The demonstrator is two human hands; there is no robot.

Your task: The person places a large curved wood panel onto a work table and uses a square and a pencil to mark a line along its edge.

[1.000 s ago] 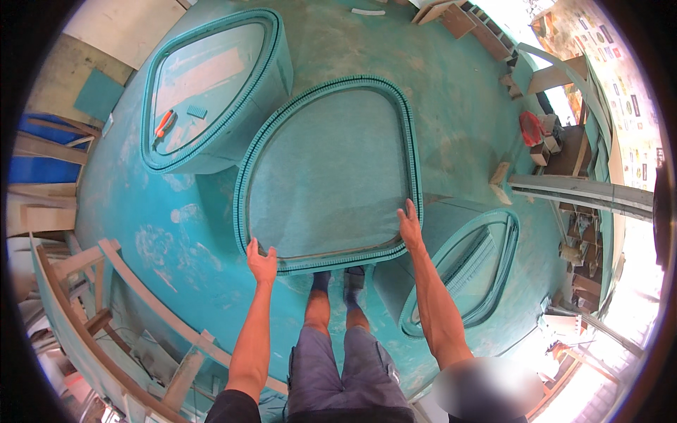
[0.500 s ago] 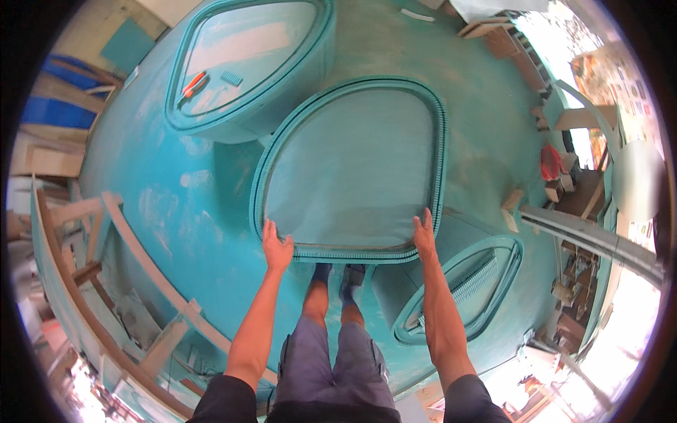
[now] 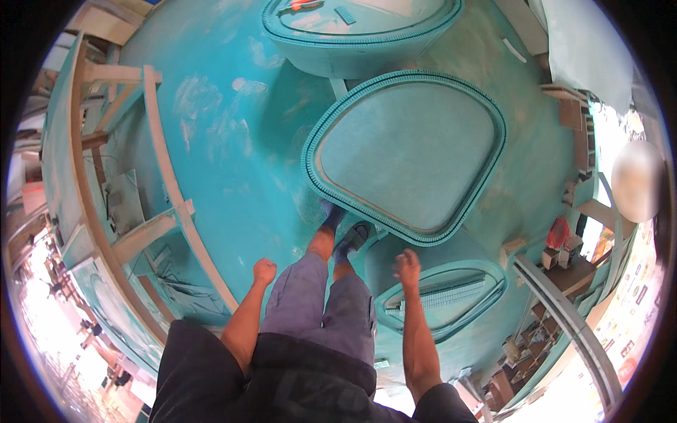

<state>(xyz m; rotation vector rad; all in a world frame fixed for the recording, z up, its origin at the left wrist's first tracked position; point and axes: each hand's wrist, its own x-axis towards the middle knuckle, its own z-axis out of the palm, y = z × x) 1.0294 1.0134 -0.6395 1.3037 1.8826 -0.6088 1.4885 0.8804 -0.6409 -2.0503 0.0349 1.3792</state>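
Note:
Both my hands hang free of the work. My left hand [image 3: 264,271] is curled into a fist over the floor beside my thigh; nothing shows in it. My right hand [image 3: 407,268], fingers loosely apart, hangs between the middle form and the lower-right form. The middle form, a teal rounded panel [image 3: 409,156] with a ribbed strip round its rim, lies in front of my feet, touched by neither hand. A similar lower-right form [image 3: 486,287] bears lengths of ribbed strip [image 3: 451,295]. On the far form [image 3: 352,44] lie a red-handled tool [image 3: 302,5] and a short ribbed piece [image 3: 345,15].
A wooden frame [image 3: 166,151] stands on the left, near my left arm. Along the right are a grey metal beam [image 3: 564,317], wooden offcuts [image 3: 515,245] and a red bag [image 3: 558,233]. The floor [image 3: 211,169] is painted teal, with pale scuffs.
Both hands have let go of the middle form's near edge and drawn back toward my body. My view and body have turned, and one foot has stepped ahead of the other.

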